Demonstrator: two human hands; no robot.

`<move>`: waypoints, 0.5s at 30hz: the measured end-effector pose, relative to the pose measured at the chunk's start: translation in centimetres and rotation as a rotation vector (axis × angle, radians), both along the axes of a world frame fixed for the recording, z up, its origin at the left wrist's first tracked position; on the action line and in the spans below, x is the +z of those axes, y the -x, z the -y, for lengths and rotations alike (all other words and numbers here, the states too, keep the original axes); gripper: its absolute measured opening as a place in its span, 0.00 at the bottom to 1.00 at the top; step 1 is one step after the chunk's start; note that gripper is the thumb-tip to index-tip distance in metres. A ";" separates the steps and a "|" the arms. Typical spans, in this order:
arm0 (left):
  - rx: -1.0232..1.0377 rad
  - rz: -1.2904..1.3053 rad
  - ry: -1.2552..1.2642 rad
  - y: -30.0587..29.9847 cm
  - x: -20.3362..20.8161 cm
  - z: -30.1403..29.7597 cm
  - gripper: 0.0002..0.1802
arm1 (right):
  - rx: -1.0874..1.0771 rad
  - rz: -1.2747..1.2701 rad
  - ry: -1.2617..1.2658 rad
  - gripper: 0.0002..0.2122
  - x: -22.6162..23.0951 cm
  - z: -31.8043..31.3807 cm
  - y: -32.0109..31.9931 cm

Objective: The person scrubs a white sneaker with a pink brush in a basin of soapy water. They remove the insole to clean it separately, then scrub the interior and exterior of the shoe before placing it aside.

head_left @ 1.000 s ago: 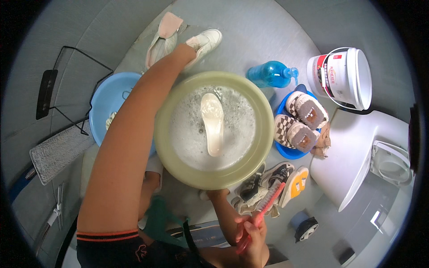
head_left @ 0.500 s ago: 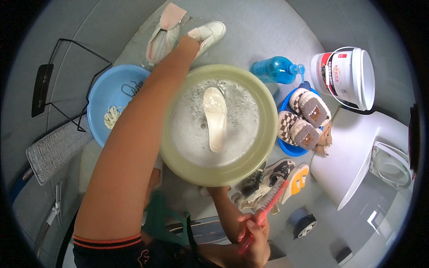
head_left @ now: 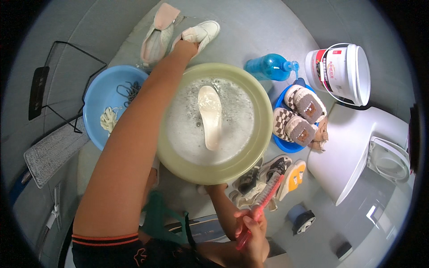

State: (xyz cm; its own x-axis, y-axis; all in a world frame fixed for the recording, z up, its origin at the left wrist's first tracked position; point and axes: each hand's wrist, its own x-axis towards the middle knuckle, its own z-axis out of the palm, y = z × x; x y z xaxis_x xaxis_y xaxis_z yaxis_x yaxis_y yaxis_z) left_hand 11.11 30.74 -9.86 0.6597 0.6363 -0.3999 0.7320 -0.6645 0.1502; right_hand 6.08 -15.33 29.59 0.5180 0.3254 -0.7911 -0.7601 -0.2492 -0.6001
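Note:
My left hand (head_left: 187, 48) is at the far side of the basin, closed on the opening of a white shoe (head_left: 206, 32); its fingertips are partly hidden. Beside it a second white shoe (head_left: 154, 47) lies with its pink-lined tongue (head_left: 166, 17) folded out. Lower right, my right hand (head_left: 253, 228) grips the handle of a pink brush (head_left: 268, 190), whose pale bristles point up and away. Between the hands, a yellow-green basin (head_left: 178, 172) holds foamy water, and a cream insole (head_left: 210, 117) lies at its surface.
Left, a light-blue basin (head_left: 92, 105) holds shoelaces (head_left: 108, 119). Right are a blue pump bottle (head_left: 268, 67), a white bucket (head_left: 339, 73), checkered slippers (head_left: 300, 109) in a blue basin (head_left: 286, 145) and a toilet (head_left: 339, 156). Several shoes (head_left: 277, 169) lie near the brush. A mop (head_left: 56, 154) leans left.
The view has shifted slightly, moving everything a little left. My left hand has shifted at the white shoe's opening, showing more of its tongue. My right hand still holds the brush.

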 end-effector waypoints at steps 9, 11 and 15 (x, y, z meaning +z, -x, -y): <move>0.009 0.253 -0.045 2.3 -0.5 0.1 0.24 | 0.058 0.014 -0.021 0.06 -0.1 0.3 -0.1; -0.008 0.385 -0.008 4.2 -0.2 0.1 0.25 | 0.076 0.005 -0.017 0.05 0.2 0.1 -0.1; -0.115 0.191 0.177 4.7 5.2 0.5 0.18 | 0.098 -0.016 -0.001 0.05 0.3 0.1 -0.3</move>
